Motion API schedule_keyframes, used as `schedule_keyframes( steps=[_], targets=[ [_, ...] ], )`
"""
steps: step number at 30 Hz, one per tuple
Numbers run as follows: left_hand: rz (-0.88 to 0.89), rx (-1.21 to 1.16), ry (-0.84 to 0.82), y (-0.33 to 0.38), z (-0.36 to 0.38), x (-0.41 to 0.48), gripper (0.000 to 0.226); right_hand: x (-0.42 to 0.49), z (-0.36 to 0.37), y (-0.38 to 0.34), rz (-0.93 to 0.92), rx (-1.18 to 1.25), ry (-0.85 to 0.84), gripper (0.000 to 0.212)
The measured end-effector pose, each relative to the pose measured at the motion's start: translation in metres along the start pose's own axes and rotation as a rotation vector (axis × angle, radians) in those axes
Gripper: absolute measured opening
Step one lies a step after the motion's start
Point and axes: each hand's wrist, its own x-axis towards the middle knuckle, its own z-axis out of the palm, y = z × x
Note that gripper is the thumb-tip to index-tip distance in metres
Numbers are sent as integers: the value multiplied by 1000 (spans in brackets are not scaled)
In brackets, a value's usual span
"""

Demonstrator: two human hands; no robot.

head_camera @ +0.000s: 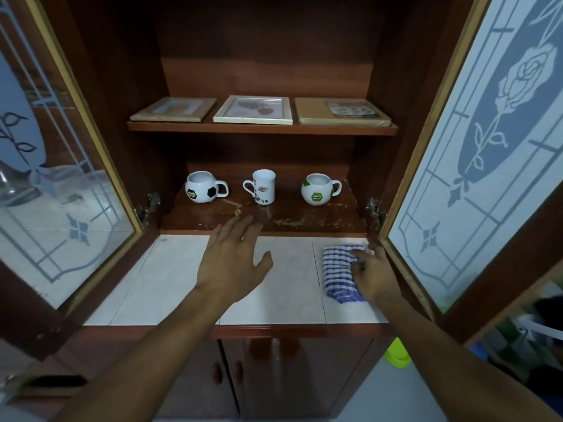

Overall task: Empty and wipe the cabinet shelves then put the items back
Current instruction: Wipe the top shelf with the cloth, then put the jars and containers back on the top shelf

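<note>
Three mugs stand on the worn lower shelf (304,214): a football-patterned mug (202,187) at left, a tall white mug (263,186) in the middle, a round green-logo mug (316,189) at right. The upper shelf (262,128) carries a wooden frame (173,109), a white picture frame (253,109) and a wooden board (312,112) with a packet on it. My left hand (233,257) hovers with fingers spread at the lower shelf's front edge. My right hand (370,271) rests on a blue-and-white striped cloth (338,271) on the tiled counter (170,278); its fingers curl into the fabric.
Both glass cabinet doors stand open, the left door (58,184) and the right door (475,166) flanking the counter. Closed lower cabinet doors (289,376) sit below. A green object (397,353) lies on the floor at the right.
</note>
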Motion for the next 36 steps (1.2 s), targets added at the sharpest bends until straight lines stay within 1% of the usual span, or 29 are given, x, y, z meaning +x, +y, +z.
schedule_keyframes(
  steps=[3,6,8,12,14,16,18,21,26,31,36],
  targets=[
    [-12,9,-23,2,-3,-3,64,-9,-3,-9,5,-117,11,40],
    [1,21,-24,6,-7,-2,65,-10,-17,-21,-6,-207,-35,39],
    [12,28,-14,11,-11,1,65,-8,-29,-34,-56,-164,-22,45],
    [46,29,38,24,-16,9,60,-13,-56,-74,-231,2,43,58],
    [44,31,28,29,-18,12,63,-23,-64,-89,-296,-8,22,71],
    [39,33,8,32,-18,14,68,-33,-67,-99,-314,-40,-31,83],
    [38,29,-17,34,-18,12,72,-41,-69,-104,-332,-69,-50,89],
    [49,36,-32,32,-19,8,76,-52,-74,-113,-347,-125,-34,92],
    [83,39,-35,25,-24,4,78,-69,-79,-127,-369,-224,-16,92],
    [123,58,-64,16,-33,-7,81,-89,-82,-143,-333,-296,2,92],
    [142,43,-90,0,-44,-25,81,-110,-78,-160,-302,-274,-7,91]
  ],
)
